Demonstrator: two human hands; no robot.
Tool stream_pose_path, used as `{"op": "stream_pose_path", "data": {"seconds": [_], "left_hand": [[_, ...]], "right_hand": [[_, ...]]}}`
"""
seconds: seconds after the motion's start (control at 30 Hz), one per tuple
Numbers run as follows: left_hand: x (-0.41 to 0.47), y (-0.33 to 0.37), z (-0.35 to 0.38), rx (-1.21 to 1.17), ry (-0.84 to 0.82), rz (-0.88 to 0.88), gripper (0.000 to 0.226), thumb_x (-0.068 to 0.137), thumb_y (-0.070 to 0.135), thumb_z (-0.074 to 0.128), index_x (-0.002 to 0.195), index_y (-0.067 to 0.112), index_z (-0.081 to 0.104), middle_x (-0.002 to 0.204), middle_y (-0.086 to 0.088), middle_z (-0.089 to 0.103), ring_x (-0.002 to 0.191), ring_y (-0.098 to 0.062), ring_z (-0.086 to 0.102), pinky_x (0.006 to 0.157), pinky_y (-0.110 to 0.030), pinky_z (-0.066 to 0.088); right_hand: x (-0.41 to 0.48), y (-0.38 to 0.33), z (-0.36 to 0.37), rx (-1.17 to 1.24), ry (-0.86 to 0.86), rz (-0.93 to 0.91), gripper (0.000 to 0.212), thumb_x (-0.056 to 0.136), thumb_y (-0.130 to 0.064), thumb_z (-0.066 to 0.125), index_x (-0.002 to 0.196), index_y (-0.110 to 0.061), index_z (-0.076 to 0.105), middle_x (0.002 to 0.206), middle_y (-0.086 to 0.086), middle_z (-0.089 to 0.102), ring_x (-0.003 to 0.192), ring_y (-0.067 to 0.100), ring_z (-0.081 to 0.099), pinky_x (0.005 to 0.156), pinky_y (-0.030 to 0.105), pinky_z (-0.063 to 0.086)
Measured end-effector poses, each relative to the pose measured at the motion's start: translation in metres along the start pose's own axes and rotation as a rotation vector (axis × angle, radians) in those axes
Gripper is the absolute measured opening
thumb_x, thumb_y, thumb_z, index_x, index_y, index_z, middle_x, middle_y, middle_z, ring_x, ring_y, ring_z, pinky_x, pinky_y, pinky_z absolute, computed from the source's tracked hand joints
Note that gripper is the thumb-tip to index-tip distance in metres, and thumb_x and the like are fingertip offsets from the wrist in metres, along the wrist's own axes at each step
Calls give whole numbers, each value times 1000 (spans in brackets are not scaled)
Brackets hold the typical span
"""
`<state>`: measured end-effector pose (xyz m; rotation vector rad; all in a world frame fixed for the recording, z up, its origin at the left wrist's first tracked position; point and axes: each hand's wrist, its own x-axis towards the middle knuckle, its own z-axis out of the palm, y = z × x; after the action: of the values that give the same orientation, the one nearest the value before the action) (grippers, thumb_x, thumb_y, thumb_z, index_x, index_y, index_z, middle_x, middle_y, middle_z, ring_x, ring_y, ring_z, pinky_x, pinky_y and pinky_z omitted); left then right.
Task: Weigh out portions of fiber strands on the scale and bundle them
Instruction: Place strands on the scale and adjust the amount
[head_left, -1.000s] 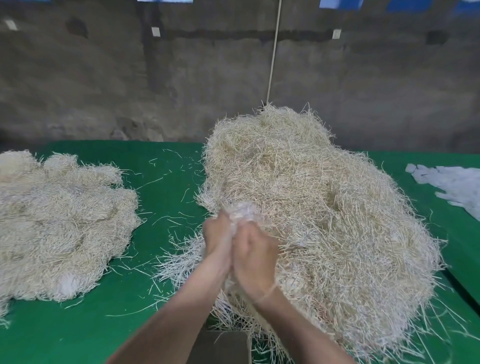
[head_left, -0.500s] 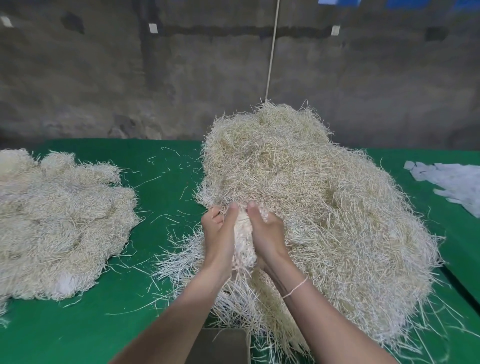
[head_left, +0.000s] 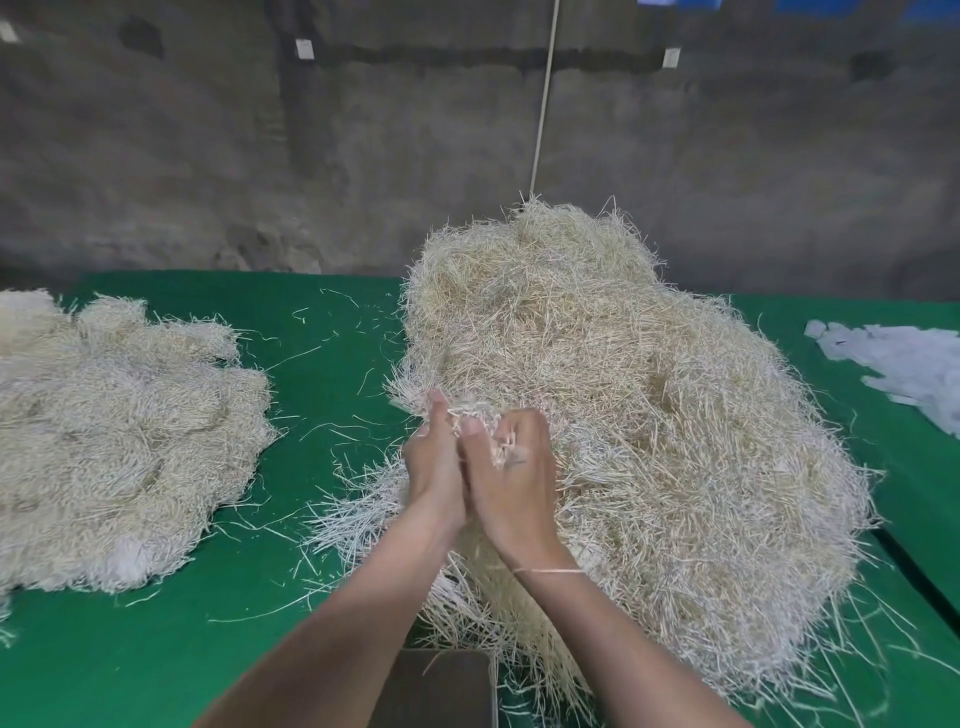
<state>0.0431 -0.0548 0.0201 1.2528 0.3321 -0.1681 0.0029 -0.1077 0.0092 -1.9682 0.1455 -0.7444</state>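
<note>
The left hand (head_left: 434, 467) and right hand (head_left: 514, 483) press together, fingers (head_left: 522, 423) curled around a bunch of strands (head_left: 470, 410) at the big fiber pile's (head_left: 649, 415) near edge on the green table (head_left: 322, 374), beyond the scale (head_left: 441, 686).

Grey concrete wall (head_left: 208, 156) bhd green tbl (head_left: 156, 649); dim light.

The dry, straw-like strands (head_left: 649, 415) are lying piled on matt green cloth (head_left: 322, 374), with a rough grey wall (head_left: 363, 156) standing behind the strands.

Two fiber heaps (head_left: 623, 415) (head_left: 119, 441), perhaps one scale (head_left: 441, 691).
</note>
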Motion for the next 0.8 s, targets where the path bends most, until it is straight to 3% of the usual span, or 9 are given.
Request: {"op": "stream_pose_path", "data": {"seconds": [0.13,0.17,0.27,0.4,0.5,0.57,0.63,0.73,0.8], "left_hand": [[-13,-4,6,168,-133,9,48,94,51,43,129,19,51,117,6,55,116,-17,55,94,-44,46],[-10,1,5,168,-130,11,46,94,51,43,125,18,54,111,5,59,108,-17,60,88,-40,49],[3,13,-2,20,-39,106,36,96,37,49,75,10,61,63,-4,54,46,-12,55,42,-15,43],[-2,4,-3,103,-12,154,30,94,39,53,73,18,56,59,3,49,45,-3,47,46,-24,34],[-2,5,-5,226,-55,276,36,92,40,56,60,29,44,39,19,48,34,9,40,62,-20,34],[6,12,-11,388,-81,422,35,91,38,58,58,25,56,74,16,70,57,11,48,81,-25,37],[12,10,-10,571,-107,469,17,87,40,61,80,25,60,114,14,61,96,0,47,92,-25,30],[8,0,-3,503,-89,535,28,89,47,56,105,24,50,110,17,51,100,-2,52,82,-13,37],[8,-3,-3,333,-27,519,46,89,57,47,117,22,47,115,7,53,106,-8,53,82,-18,46]], "right_hand": [[28,-6,-14,166,-83,223,60,88,-48,52,140,-38,25,144,-14,26,120,3,35,93,20,34],[23,-8,-13,278,-140,262,55,91,-44,50,140,-47,25,149,-7,28,119,6,40,94,28,39],[-12,-13,11,302,-185,247,35,96,-39,40,117,-67,42,137,-8,49,103,-2,58,81,15,51],[0,-4,5,290,-127,308,38,102,-35,28,134,-33,48,86,-15,58,62,-14,48,60,10,44],[14,7,-8,258,-215,407,53,97,-52,23,113,-16,59,73,-14,52,72,5,48,80,28,42],[15,12,-12,355,-325,456,59,91,-60,27,136,-25,43,116,0,57,109,13,48,97,39,39],[21,16,-16,526,-381,503,70,81,-70,31,144,-38,28,150,-7,28,136,18,26,107,49,24],[22,12,-11,520,-424,566,79,77,-71,47,140,-24,40,146,3,39,134,19,35,104,36,25],[26,9,-9,576,-247,674,77,75,-65,57,131,-12,49,129,14,57,121,27,53,105,47,37]]}}
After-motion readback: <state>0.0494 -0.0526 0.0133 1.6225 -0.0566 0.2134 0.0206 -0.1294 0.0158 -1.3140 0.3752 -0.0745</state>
